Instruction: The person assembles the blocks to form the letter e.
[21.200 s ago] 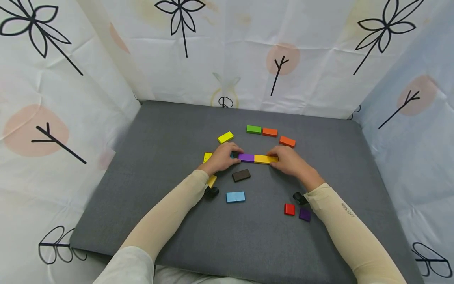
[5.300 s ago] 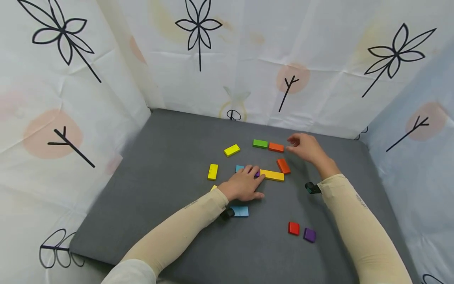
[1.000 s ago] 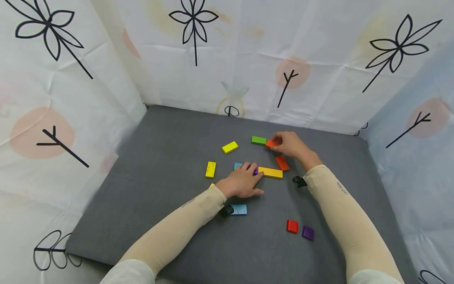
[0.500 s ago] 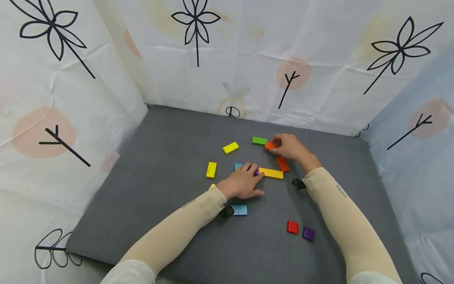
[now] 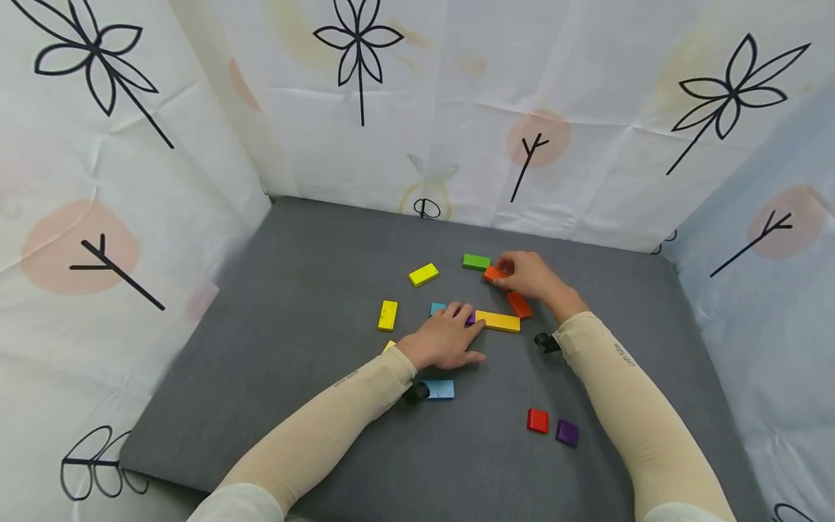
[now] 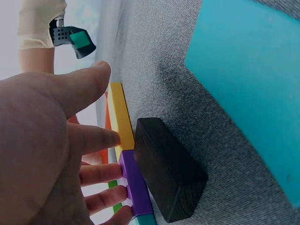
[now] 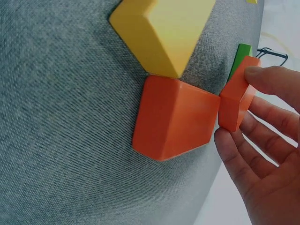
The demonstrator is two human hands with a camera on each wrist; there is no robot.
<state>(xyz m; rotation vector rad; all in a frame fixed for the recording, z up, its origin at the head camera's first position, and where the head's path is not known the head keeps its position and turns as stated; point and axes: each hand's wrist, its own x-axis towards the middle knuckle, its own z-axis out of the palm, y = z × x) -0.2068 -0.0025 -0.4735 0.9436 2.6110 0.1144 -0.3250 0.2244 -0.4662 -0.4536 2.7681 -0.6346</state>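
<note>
My right hand (image 5: 531,277) pinches an orange block (image 7: 239,89) between thumb and fingers, just right of the green block (image 5: 476,261). A second orange block (image 7: 176,122) lies at a slant, one end meeting the amber-yellow block (image 5: 501,322) and the other close to the held block. My left hand (image 5: 443,341) is spread over the row, its fingertips on the purple block (image 6: 136,183) and the amber-yellow block, thumb held out. A light blue block (image 5: 438,308) ends that row on the left. Beside the row lies a dark brown block (image 6: 164,173), hidden under my hand in the head view.
Yellow blocks (image 5: 388,316) lie to the left, one partly behind my left wrist. Another yellow block (image 5: 424,274) is farther back. A light blue block (image 5: 441,389) sits near my left wrist camera; a red block (image 5: 538,420) and a dark purple block (image 5: 567,433) lie nearer me.
My right hand has gripped the orange block and drawn it slightly left and toward me, turning it. Earlier, the other orange block was angled against the row's end. My left hand stays put.
</note>
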